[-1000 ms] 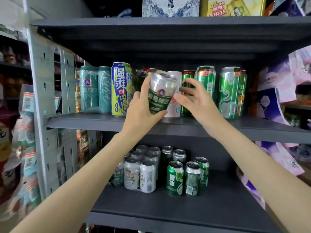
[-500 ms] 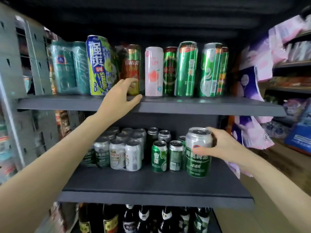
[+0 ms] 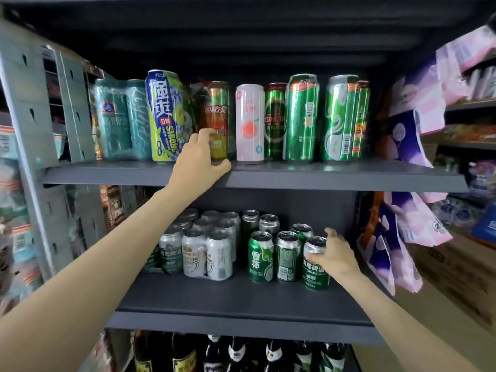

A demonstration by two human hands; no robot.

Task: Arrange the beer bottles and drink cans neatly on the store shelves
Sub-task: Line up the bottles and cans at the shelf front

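Observation:
My right hand [image 3: 334, 255] grips a silver-and-green beer can [image 3: 316, 269] near its top. The can stands upright on the middle shelf [image 3: 241, 299], just right of two short green cans [image 3: 261, 257]. My left hand [image 3: 200, 159] rests on the front edge of the upper shelf [image 3: 335, 178], its fingertips touching the base of a red-gold tall can [image 3: 218, 114]. Left of the short green cans sits a wrapped pack of silver cans [image 3: 196, 253]. Dark beer bottles [image 3: 236, 353] stand on the lowest shelf, only their necks in view.
The upper shelf holds a row of tall cans: a teal pack [image 3: 120, 119], a blue-yellow can [image 3: 163, 116], a white peach can [image 3: 249, 116] and green cans [image 3: 302, 116]. Pink-purple packages [image 3: 402, 124] hang at the right. A grey perforated upright [image 3: 35, 130] stands left.
The silver-green can passed from my left hand at the upper shelf to my right hand, which lowered it onto the middle shelf beside the green cans. My left hand settled on the upper shelf edge.

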